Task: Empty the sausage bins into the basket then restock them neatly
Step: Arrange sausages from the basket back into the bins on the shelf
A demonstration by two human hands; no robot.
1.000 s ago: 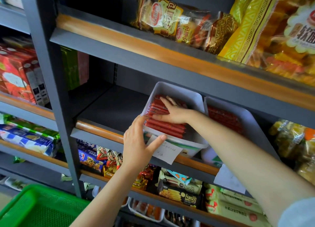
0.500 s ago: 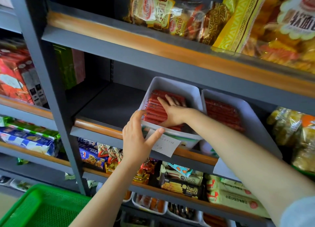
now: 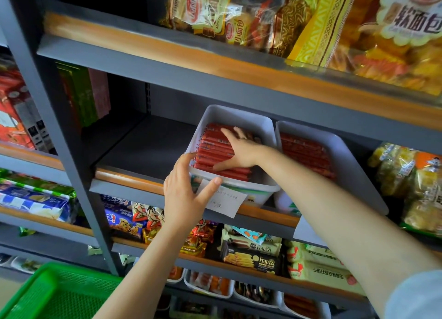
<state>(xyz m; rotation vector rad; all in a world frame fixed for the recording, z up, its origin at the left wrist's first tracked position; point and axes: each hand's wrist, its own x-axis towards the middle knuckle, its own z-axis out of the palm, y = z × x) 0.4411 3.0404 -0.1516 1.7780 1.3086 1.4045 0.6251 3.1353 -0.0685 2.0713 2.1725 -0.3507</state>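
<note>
1. Red sausages (image 3: 215, 148) fill a white bin (image 3: 239, 117) on a grey shelf (image 3: 134, 187).
2. Right hand (image 3: 241, 148) lies flat on them, fingers spread; left hand (image 3: 184, 192) grips the bin's front corner.
3. Below, boxes read "Franzzi" (image 3: 253, 259); the green basket (image 3: 47, 292) waits lower left.

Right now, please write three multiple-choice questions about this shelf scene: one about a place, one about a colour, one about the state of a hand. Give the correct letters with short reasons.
1. Where does the left bin stand?
A. on the floor
B. on the middle shelf, beside a second bin
C. inside the basket

2. What colour is the basket?
A. green
B. blue
C. white

3. What is the right hand doing?
A. hanging idle
B. gripping the paper label
C. lying spread on the sausages

Answers:
1 B: it stands next to the right bin on the shelf.
2 A: its mesh wall is bright green.
3 C: straight fingers lie on the sausages, while the left hand holds the bin's front corner.
</note>
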